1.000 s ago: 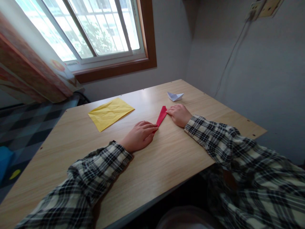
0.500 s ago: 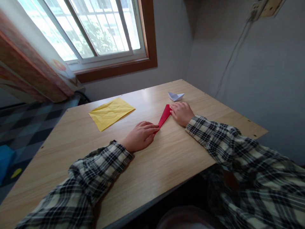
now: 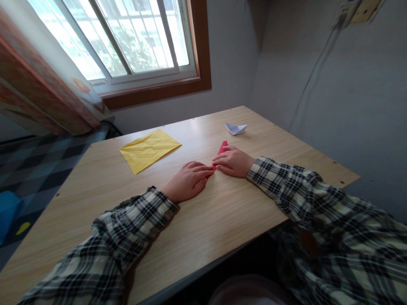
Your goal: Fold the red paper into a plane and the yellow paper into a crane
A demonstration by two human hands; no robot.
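Observation:
A narrow folded strip of red paper (image 3: 223, 148) lies slantwise on the table, its middle largely covered by my fingers. My left hand (image 3: 187, 181) holds the near end, with the fingers on top and the thumb beside them. Fingers stretched out, my right hand (image 3: 233, 162) rests flat across the strip, its fingertips close to those of my left hand. Only the far tip and a little red between the hands show. Beyond my right hand stands a small white paper boat (image 3: 235, 128).
A creased sheet of yellow paper (image 3: 149, 150) lies at the left of the wooden table (image 3: 178, 237). Behind the table are a window (image 3: 140, 46) and a curtain (image 3: 47, 80). A blue object (image 3: 9, 214) sits at the far left on a checked surface.
My right hand has moved from the far end of the red paper strip down toward my left hand, covering its middle. The left hand has stayed in place.

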